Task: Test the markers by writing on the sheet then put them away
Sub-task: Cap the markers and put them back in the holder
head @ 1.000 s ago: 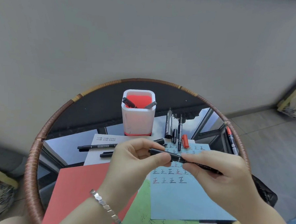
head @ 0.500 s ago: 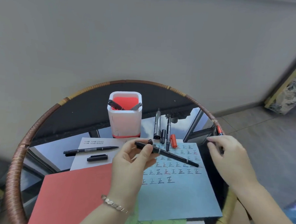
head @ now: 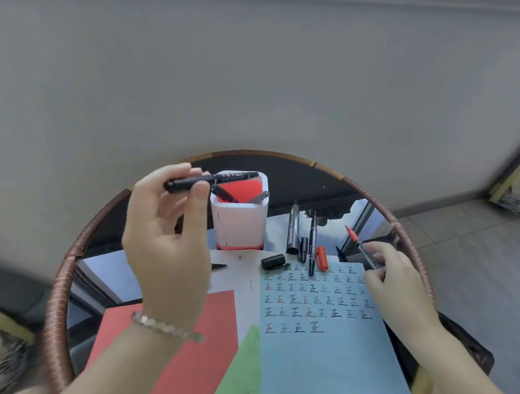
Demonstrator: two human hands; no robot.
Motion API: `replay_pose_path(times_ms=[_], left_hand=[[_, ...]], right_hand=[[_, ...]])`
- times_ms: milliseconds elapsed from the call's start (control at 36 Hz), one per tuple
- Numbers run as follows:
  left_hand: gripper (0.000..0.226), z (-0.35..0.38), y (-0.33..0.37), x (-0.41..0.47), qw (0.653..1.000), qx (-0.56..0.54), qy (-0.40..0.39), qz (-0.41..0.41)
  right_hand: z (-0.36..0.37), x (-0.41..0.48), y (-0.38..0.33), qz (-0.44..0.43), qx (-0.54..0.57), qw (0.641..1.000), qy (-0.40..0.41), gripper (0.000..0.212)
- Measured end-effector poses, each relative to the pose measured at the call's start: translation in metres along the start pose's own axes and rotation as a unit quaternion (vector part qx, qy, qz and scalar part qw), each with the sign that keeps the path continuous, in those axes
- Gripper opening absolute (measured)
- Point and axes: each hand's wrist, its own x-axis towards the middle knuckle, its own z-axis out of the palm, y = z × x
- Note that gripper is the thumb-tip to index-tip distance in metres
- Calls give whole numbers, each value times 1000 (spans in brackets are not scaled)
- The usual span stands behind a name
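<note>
My left hand (head: 166,237) pinches a capped black marker (head: 211,179) and holds it level, just above and left of the white pen cup (head: 239,223) with a red inside. Two markers stand in that cup. My right hand (head: 396,282) grips an uncapped red-tipped marker (head: 361,247) at the table's right rim, tip pointing up and away. The blue sheet (head: 329,351) carries several rows of written characters. Behind it lie two black markers (head: 293,228), small caps and a red cap (head: 321,258). A black cap (head: 273,261) rests at the sheet's top left corner.
The round glass table has a woven rim (head: 57,306). A red sheet (head: 196,353), a green sheet (head: 243,376) and a white sheet (head: 236,271) lie left of the blue one. A black pen tip (head: 219,266) shows beside my left hand. A grey wall stands behind.
My left hand lifted the black marker from above the sheet up to the cup. My right hand picked up the red-tipped marker from the right rim.
</note>
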Motion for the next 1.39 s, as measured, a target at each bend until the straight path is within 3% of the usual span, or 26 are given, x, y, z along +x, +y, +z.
replay_pose_path(times_ms=[111, 250, 333, 417, 500, 583, 667, 778, 861, 944, 1000, 1056, 1083, 1139, 1222, 1389], left_hand=[[17, 12, -28, 18, 989, 111, -94, -32], [27, 19, -49, 21, 957, 213, -197, -28], [42, 20, -49, 13, 943, 268, -190, 46], [33, 25, -40, -9, 934, 258, -184, 162], [14, 37, -45, -36, 903, 220, -301, 214], [17, 58, -54, -52, 853, 252, -439, 128], [32, 79, -62, -59, 817, 270, -508, 38], [43, 100, -70, -59, 766, 320, -552, 79], [41, 107, -74, -60, 748, 332, -571, 62], [42, 109, -75, -60, 758, 327, -560, 73], [40, 104, -70, -61, 816, 265, -512, 46], [26, 95, -56, -60, 884, 151, -440, -32], [17, 90, -49, -58, 903, 106, -410, -77], [20, 79, -37, -55, 926, 35, -342, -158], [26, 60, -25, -48, 930, -49, -247, -268], [10, 20, -18, -42, 885, -159, -159, -409]], right_hand=[[-5, -9, -15, -33, 54, 998, 6, 34], [-15, -20, -21, -61, 80, 995, -11, 26], [-21, -23, -17, -56, 87, 994, -20, 26], [-28, -26, -12, -50, 96, 994, -20, 29], [-35, -27, -7, -44, 116, 992, -19, 30], [-39, -28, -2, -38, 125, 991, -12, 31], [-40, -30, 4, -28, 129, 991, -4, 30], [-44, -31, 10, -23, 135, 991, 9, 30], [-45, -31, 14, -22, 140, 990, 12, 31], [-45, -32, 16, -23, 142, 990, 10, 31], [-44, -32, 16, -26, 151, 988, 12, 32], [-43, -33, 15, -27, 162, 986, 14, 32], [-43, -34, 14, -30, 167, 985, 13, 32], [-42, -35, 11, -41, 176, 984, 7, 30], [-39, -36, 4, -59, 183, 981, -3, 28], [-29, -41, -11, -104, 167, 980, -17, 30]])
